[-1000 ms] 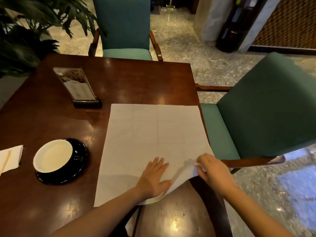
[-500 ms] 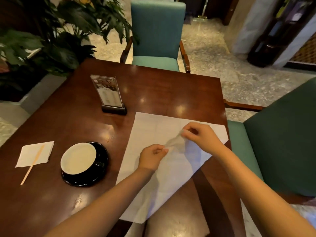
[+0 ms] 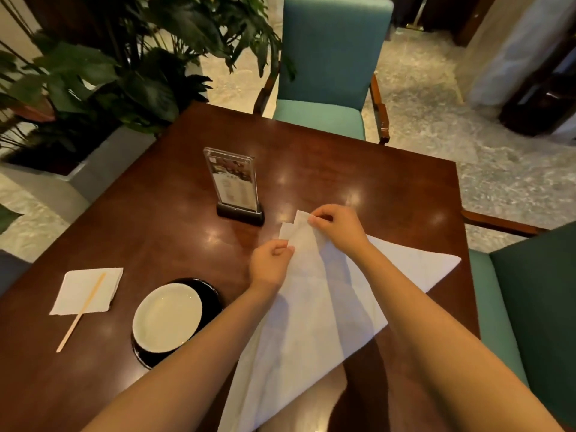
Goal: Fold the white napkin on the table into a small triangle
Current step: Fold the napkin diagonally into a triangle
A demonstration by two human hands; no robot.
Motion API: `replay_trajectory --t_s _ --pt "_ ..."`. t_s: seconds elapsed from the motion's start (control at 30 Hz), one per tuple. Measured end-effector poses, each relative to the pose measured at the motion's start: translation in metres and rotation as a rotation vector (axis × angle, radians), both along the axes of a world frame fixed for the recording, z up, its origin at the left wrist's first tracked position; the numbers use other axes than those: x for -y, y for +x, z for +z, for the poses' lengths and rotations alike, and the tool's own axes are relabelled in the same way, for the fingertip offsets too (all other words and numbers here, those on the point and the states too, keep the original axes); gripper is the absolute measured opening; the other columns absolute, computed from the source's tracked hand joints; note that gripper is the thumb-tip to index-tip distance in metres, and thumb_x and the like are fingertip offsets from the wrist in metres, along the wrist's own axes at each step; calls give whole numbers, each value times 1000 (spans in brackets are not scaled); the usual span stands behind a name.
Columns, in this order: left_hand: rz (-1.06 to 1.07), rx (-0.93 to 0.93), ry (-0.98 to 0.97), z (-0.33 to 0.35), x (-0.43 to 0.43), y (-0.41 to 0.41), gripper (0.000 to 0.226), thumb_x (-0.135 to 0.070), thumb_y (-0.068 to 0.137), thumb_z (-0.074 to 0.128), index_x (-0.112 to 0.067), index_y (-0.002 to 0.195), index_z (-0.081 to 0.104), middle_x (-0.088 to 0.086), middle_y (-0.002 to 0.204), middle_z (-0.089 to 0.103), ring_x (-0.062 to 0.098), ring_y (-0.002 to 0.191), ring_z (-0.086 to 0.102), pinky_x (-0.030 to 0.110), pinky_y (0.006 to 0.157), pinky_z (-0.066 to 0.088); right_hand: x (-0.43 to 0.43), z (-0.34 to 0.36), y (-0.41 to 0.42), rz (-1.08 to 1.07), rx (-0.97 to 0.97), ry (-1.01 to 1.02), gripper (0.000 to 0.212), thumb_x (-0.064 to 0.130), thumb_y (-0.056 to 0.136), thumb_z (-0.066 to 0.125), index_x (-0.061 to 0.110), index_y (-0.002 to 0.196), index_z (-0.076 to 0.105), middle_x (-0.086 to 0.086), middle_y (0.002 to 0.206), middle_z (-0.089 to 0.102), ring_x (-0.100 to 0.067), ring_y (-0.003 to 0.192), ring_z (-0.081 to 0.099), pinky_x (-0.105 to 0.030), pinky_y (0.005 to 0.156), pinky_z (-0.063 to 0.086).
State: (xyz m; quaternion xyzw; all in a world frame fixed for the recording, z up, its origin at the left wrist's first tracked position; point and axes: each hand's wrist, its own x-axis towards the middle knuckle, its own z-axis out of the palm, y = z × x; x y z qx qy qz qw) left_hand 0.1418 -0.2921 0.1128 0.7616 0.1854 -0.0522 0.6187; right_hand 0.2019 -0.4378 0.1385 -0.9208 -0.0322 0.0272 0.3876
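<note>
The white napkin lies on the dark wooden table, folded over diagonally into a large triangle. Its long folded edge runs from the near table edge to the right corner. My right hand pinches the folded-over corner at the far tip, where the two corners sit slightly offset. My left hand pinches the napkin's left edge just below that tip. Both forearms lie over the napkin and hide part of it.
An acrylic menu stand stands just beyond the napkin tip. A white cup on a black saucer sits left of my left arm. Further left lies a small napkin with a wooden stirrer. Teal chairs stand behind and right; plants at left.
My right hand has carried the near right corner diagonally across the napkin to the far left corner. My left hand has moved up from mid-napkin to the left edge near it.
</note>
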Motion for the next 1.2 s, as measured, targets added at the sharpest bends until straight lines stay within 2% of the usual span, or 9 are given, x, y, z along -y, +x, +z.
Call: replay_trajectory --t_s 0.1,0.23,0.43,0.57,0.77,0.97,1.07,1.13,1.2 --pt "-2 -77 68 -18 -5 19 21 -15 83 63 -25 64 63 12 85 70 32 86 64 42 80 54 -8 -19 24 -14 -85 -43 17 23 89 59 13 91 72 -1 93 69 -13 81 57 -26 71 45" --pt "13 -143 106 -38 -10 32 15 -9 82 59 -11 92 70 9 94 70 27 90 63 32 79 51 -17 -53 44 -39 -178 -101 16 25 88 60 14 89 71 -5 95 70 -21 89 61 -34 76 47" --pt "-29 -115 310 -55 -6 41 25 -2 84 47 -12 89 70 6 90 66 21 79 55 25 68 41 -28 -89 56 -90 -142 -144 14 22 86 63 14 85 74 -5 95 71 -24 96 59 -35 84 44" --pt "-30 -62 380 -66 -6 37 13 -11 88 55 -15 97 64 4 99 56 18 79 54 25 72 43 -32 -103 48 -181 -79 -144 11 23 86 63 14 87 70 -3 100 60 -23 100 46 -33 87 39" --pt "-100 -102 530 -66 -6 43 17 -18 91 55 -18 107 58 3 103 56 18 84 54 33 76 49 -34 -99 56 -152 -159 -230 17 23 86 63 17 102 62 -4 107 62 -27 105 49 -38 90 38" --pt "-180 -119 548 -66 -8 51 23 -24 90 56 -13 111 55 8 113 53 23 95 54 32 75 44 -33 -84 74 9 -350 -243 12 17 85 59 23 76 64 2 85 65 -29 99 56 -44 88 48" --pt "-198 -34 532 -69 -11 62 43 -33 86 62 -12 122 52 7 117 52 24 108 50 39 89 46 -25 -79 73 34 -323 -48 6 16 85 63 16 79 65 -2 81 62 -20 82 56 -29 74 49" --pt "-207 30 459 -72 -14 70 32 -30 84 64 -14 111 61 4 101 61 26 99 55 42 84 48 -19 -71 70 58 -310 41 4 15 85 63 13 86 67 -8 82 63 -13 72 53 -15 60 42" --pt "-166 25 330 -71 -17 72 16 -23 84 65 -12 95 68 1 82 66 24 84 60 33 74 49 -16 -65 68 110 -300 42 10 17 86 64 13 93 71 -3 84 66 -6 69 54 -9 57 39"
